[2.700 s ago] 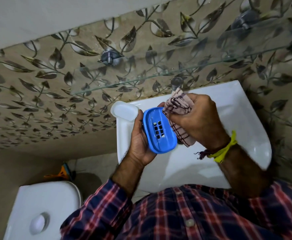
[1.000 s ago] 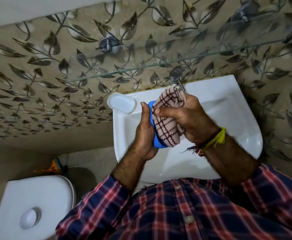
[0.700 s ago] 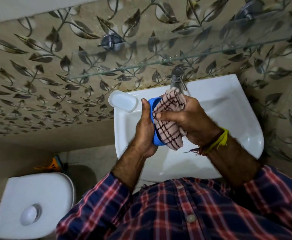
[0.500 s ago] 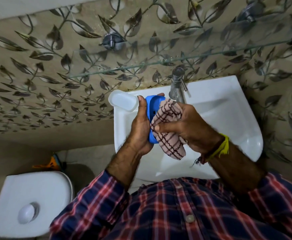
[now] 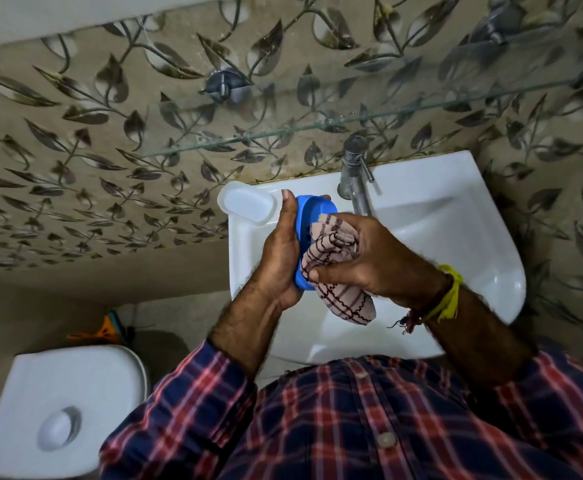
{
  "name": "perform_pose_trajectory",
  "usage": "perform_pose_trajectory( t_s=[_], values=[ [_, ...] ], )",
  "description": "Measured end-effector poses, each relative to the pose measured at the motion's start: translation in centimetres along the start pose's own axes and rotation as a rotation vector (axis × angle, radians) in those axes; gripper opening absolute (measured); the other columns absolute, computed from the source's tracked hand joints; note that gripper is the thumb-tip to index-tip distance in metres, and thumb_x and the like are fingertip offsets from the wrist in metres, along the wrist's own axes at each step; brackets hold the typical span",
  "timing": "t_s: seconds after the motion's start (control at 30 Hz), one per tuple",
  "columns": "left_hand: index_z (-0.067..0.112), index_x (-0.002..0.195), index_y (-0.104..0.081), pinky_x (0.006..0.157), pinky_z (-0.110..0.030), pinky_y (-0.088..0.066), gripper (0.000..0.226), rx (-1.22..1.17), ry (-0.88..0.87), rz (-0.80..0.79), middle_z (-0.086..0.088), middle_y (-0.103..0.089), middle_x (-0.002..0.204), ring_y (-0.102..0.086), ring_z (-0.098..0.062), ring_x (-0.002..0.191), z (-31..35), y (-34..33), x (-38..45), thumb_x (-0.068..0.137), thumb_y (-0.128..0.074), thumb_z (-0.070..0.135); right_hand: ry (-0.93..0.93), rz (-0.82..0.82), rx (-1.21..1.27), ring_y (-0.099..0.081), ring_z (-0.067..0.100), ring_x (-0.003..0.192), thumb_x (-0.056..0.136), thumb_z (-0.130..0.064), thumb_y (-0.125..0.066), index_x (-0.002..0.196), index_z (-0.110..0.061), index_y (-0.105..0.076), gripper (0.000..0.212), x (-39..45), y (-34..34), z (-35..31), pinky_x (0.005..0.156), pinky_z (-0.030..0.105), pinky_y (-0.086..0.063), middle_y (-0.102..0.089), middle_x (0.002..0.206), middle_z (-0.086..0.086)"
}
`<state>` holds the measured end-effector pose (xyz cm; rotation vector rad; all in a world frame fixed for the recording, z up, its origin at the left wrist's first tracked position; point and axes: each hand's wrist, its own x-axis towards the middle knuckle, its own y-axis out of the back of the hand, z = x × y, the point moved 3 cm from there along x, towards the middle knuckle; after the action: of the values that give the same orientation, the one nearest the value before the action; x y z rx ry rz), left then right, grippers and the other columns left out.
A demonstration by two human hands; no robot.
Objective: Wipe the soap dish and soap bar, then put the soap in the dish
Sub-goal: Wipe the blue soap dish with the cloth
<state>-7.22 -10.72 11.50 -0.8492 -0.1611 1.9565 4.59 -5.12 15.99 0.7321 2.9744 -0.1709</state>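
Both hands over basin (image 5: 456, 237) | left hand (image 5: 278, 258) holds soap dish (image 5: 312, 211) | right hand (image 5: 369, 261) presses cloth (image 5: 338, 299)

The checked cloth (image 5: 335, 268) and right hand (image 5: 369, 261) hide most of the blue soap dish (image 5: 314, 211).

White washbasin (image 5: 456, 216), white tray (image 5: 245, 206) on its corner

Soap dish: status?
Left hand grips blue soap dish on edge. Right hand presses checked cloth against it. Soap not identifiable.
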Motion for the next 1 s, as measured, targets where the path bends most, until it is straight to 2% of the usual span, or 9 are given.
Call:
perform_pose_trajectory(
  t_s=[0.1,0.27,0.43,0.5,0.63,0.77,0.87,0.93,1.0],
  values=[
    [0.02,0.102,-0.082,0.078,-0.04,-0.062,0.07,0.001,-0.008,0.012,-0.013,-0.079,0.1,-0.077,-0.028,0.094,-0.3,-0.1,-0.1,0.093,-0.042,0.077,0.005,0.023,0.001,-0.075,0.015,0.085,0.07,0.014,-0.081,0.095,-0.016,-0.067,0.042,-0.5,0.1,0.2,0.077,0.025,-0.059,-0.078,0.088,-0.001],
    [0.02,0.104,-0.08,0.108,-0.062,-0.046,0.069,0.057,-0.055,0.077,-0.019,-0.073,0.11,-0.068,-0.038,0.106,0.1,-0.7,-0.8,0.092,-0.041,0.076,0.005,0.097,0.11,-0.074,0.023,0.084,0.072,0.014,-0.08,0.095,-0.007,-0.066,0.035,-0.7,0.4,1.0,0.075,0.033,-0.06,-0.076,0.089,0.008],
    [0.024,0.104,-0.081,0.098,-0.056,-0.056,0.069,0.079,-0.05,0.064,-0.016,-0.076,0.114,-0.07,-0.04,0.114,-0.1,-1.3,-1.4,0.095,-0.036,0.075,0.002,0.156,0.128,-0.075,0.023,0.086,0.073,0.012,-0.08,0.099,-0.003,-0.067,0.032,-0.6,0.8,0.7,0.076,0.032,-0.06,-0.077,0.09,0.008],
    [0.023,0.104,-0.081,0.088,-0.05,-0.061,0.071,0.073,-0.055,0.03,-0.015,-0.077,0.114,-0.074,-0.034,0.107,-0.2,-1.5,-1.6,0.096,-0.032,0.074,-0.007,0.252,0.232,-0.075,0.025,0.086,0.075,0.011,-0.078,0.105,0.003,-0.066,0.033,-0.3,1.1,0.8,0.076,0.034,-0.06,-0.076,0.091,0.011],
    [0.023,0.102,-0.08,0.08,-0.043,-0.063,0.068,0.043,-0.096,0.062,-0.011,-0.078,0.099,-0.076,-0.028,0.092,0.8,-1.0,-1.7,0.094,-0.037,0.074,-0.02,0.167,0.175,-0.073,0.019,0.077,0.076,0.013,-0.076,0.099,0.008,-0.064,0.027,-0.5,0.1,1.1,0.068,0.028,-0.059,-0.075,0.082,0.007],
    [0.016,0.117,-0.073,0.087,-0.05,-0.061,0.076,0.053,-0.066,0.051,-0.018,-0.076,0.116,-0.074,-0.035,0.106,0.2,-1.0,-2.2,0.093,-0.034,0.076,0.023,0.214,0.198,-0.074,0.02,0.083,0.075,0.015,-0.076,0.101,0.007,-0.064,0.03,-0.2,0.5,0.5,0.074,0.031,-0.059,-0.075,0.087,0.008],
    [0.017,0.108,-0.077,0.086,-0.048,-0.062,0.073,0.045,-0.071,0.068,-0.017,-0.077,0.107,-0.075,-0.033,0.098,0.8,-0.9,-2.2,0.089,-0.041,0.077,0.019,0.098,0.093,-0.073,0.016,0.079,0.073,0.017,-0.078,0.095,-0.003,-0.065,0.033,-0.5,-0.1,0.7,0.073,0.028,-0.058,-0.077,0.085,0.002],
    [0.016,0.108,-0.077,0.08,-0.043,-0.063,0.072,0.04,-0.061,0.09,-0.014,-0.078,0.1,-0.076,-0.03,0.091,0.9,-0.6,-2.1,0.092,-0.041,0.076,0.029,0.099,0.103,-0.073,0.016,0.08,0.072,0.019,-0.077,0.095,-0.004,-0.064,0.036,-0.7,-0.4,0.8,0.073,0.028,-0.059,-0.077,0.084,0.0],
    [0.013,0.114,-0.075,0.084,-0.045,-0.061,0.075,0.051,-0.037,0.095,-0.015,-0.077,0.1,-0.075,-0.032,0.093,0.9,-0.4,-2.2,0.093,-0.04,0.075,0.047,0.102,0.085,-0.074,0.016,0.083,0.072,0.019,-0.078,0.096,-0.008,-0.065,0.038,-0.5,-0.5,0.7,0.076,0.029,-0.059,-0.077,0.086,-0.001]
  ],
)
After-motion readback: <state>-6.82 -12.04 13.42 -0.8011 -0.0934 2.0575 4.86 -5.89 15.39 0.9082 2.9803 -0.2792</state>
